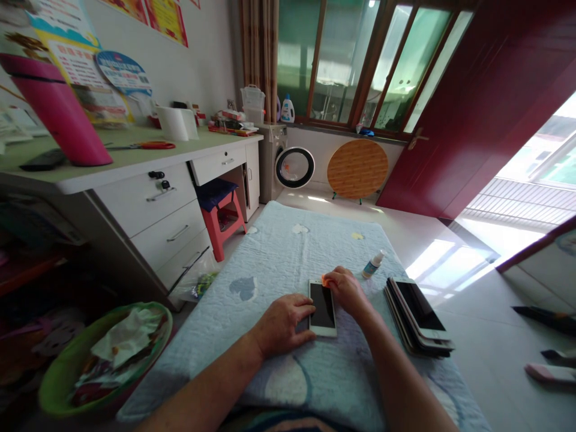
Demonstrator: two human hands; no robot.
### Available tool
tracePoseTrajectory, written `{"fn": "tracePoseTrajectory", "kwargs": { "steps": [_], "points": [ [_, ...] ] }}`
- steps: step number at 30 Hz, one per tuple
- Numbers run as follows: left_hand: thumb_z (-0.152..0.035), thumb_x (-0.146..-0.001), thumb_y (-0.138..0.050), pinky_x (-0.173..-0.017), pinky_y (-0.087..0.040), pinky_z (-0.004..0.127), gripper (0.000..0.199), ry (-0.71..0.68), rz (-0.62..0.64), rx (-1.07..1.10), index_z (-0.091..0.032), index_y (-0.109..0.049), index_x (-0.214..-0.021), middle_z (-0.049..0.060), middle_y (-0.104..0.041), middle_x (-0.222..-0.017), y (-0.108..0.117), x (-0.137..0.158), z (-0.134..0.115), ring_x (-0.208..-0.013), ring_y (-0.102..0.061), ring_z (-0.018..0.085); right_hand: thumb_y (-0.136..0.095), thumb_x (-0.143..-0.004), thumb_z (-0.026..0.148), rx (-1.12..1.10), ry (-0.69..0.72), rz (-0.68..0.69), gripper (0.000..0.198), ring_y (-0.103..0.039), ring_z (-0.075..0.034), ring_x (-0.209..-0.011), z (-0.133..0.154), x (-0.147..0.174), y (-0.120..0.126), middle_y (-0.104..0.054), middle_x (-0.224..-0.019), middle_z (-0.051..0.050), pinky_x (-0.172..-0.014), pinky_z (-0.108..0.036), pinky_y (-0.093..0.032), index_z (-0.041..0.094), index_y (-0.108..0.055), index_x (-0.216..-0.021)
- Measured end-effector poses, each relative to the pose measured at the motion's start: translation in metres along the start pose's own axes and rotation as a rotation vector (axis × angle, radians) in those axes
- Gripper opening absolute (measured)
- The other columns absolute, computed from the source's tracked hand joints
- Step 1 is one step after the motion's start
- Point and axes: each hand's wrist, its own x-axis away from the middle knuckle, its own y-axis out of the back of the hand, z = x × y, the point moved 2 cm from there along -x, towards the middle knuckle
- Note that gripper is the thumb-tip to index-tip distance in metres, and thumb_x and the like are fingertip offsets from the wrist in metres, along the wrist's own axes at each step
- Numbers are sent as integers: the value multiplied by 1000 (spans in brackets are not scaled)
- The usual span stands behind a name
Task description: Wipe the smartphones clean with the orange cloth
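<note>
A white smartphone [322, 318] with a dark screen lies face up on the quilted pale blue cover. My left hand [283, 321] rests against its left side, thumb and fingers spread apart, the fingertips touching the phone's edge. At the phone's upper end, my right hand [344, 289] is closed on a small orange cloth [326, 281], pressed near the top right corner; most of the cloth is hidden under the fingers. Just beyond my right hand stands a small spray bottle [373, 264]. To the right lies a stack of phones and tablets [418, 315].
At the left, a desk [148, 204] carries a pink tumbler [60, 111], orange-handled scissors [155, 145] and a paper roll [177, 123]. Below are a red stool [220, 210] and a green basket [54, 384] of crumpled waste. An open-doored washing machine [271, 162] stands behind.
</note>
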Motion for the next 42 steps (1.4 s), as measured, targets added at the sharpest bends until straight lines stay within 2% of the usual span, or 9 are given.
{"fn": "tracePoseTrajectory", "kwargs": {
  "steps": [4, 9, 14, 23, 29, 33, 42],
  "points": [
    [-41, -78, -72, -101, -45, 40, 49, 9, 0, 5, -19, -64, -121, 11, -63, -125, 0, 1, 0, -116, -59, 28, -48, -87, 11, 11, -26, -16, 26, -56, -17, -89, -4, 1, 1, -63, -88, -5, -83, -25, -38, 19, -72, -88],
    [-38, -79, -71, -102, -45, 38, 48, 6, 11, 35, -17, -63, -121, 12, -62, -126, 2, 0, -3, -115, -58, 27, -45, -89, 10, -1, -59, -113, 23, -55, -18, -90, -2, -5, 0, -67, -92, -6, -82, -26, -36, 17, -66, -93],
    [-38, -80, -68, -100, -46, 39, 43, -26, 0, 69, -20, -62, -119, 9, -62, -121, 3, -1, -5, -112, -59, 28, -44, -88, 9, 4, -45, -20, 23, -54, -18, -85, 7, -11, -6, -69, -88, -4, -76, -26, -35, 19, -64, -93],
    [-37, -81, -67, -97, -46, 36, 34, -21, 24, 93, -22, -64, -112, 7, -62, -115, 5, -2, -6, -107, -59, 26, -46, -88, 11, 28, -26, 23, 24, -55, -18, -87, 23, -20, -9, -70, -92, -6, -78, -28, -34, 18, -69, -92],
    [-34, -80, -68, -98, -45, 36, 37, -12, 27, 104, -23, -63, -115, 6, -62, -118, 6, -3, -7, -109, -58, 26, -51, -87, 19, 89, 21, 52, 21, -53, -18, -88, 32, -20, -11, -66, -95, -6, -79, -28, -33, 19, -71, -94],
    [-30, -77, -70, -95, -47, 34, 33, 24, 20, 107, -20, -66, -108, 6, -63, -113, 6, -3, -9, -104, -60, 25, -48, -88, 18, 136, 14, 87, 25, -51, -19, -88, 25, -18, -6, -65, -97, -6, -76, -28, -32, 21, -71, -97],
    [-28, -74, -72, -101, -45, 35, 43, 20, 0, 88, -16, -65, -115, 10, -63, -120, 3, -1, -6, -112, -59, 27, -43, -88, 10, 137, -72, 130, 29, -50, -19, -89, 0, -18, -1, -64, -93, -8, -77, -27, -31, 18, -71, -90]
  ]
}}
